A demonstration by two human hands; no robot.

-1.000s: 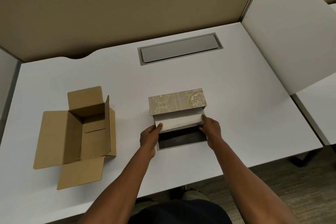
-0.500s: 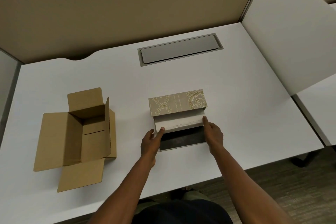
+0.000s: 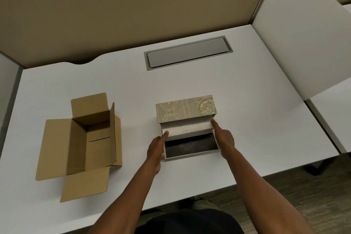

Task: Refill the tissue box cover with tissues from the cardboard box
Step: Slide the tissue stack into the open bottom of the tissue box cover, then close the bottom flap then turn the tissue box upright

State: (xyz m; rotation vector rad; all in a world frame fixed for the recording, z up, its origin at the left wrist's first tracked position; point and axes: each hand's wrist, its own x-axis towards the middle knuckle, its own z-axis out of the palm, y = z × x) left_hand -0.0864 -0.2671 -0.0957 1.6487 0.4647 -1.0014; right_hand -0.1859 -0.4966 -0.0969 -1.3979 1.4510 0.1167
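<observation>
The beige patterned tissue box cover (image 3: 186, 108) lies on its side at the desk's middle, its dark-lined flap (image 3: 190, 146) folded open toward me. A white stack of tissues (image 3: 189, 129) sits in the opening. My left hand (image 3: 154, 150) touches the stack's left end with a fingertip. My right hand (image 3: 224, 138) has its index finger stretched along the stack's right end, against the cover's side wall. Neither hand wraps around anything. The brown cardboard box (image 3: 83, 138) stands open to the left, apart from both hands, and its inside looks empty.
A white desk (image 3: 256, 119) carries everything. A grey cable hatch (image 3: 187, 53) is set in the desk behind the cover. Tan partition walls close the back, and a white panel (image 3: 303, 43) stands at the right. The desk's front edge runs just under my forearms.
Both hands have eased from clasping the stack's ends to touching them with fingertips. The open flap has shifted slightly toward me. The cardboard box has not moved.
</observation>
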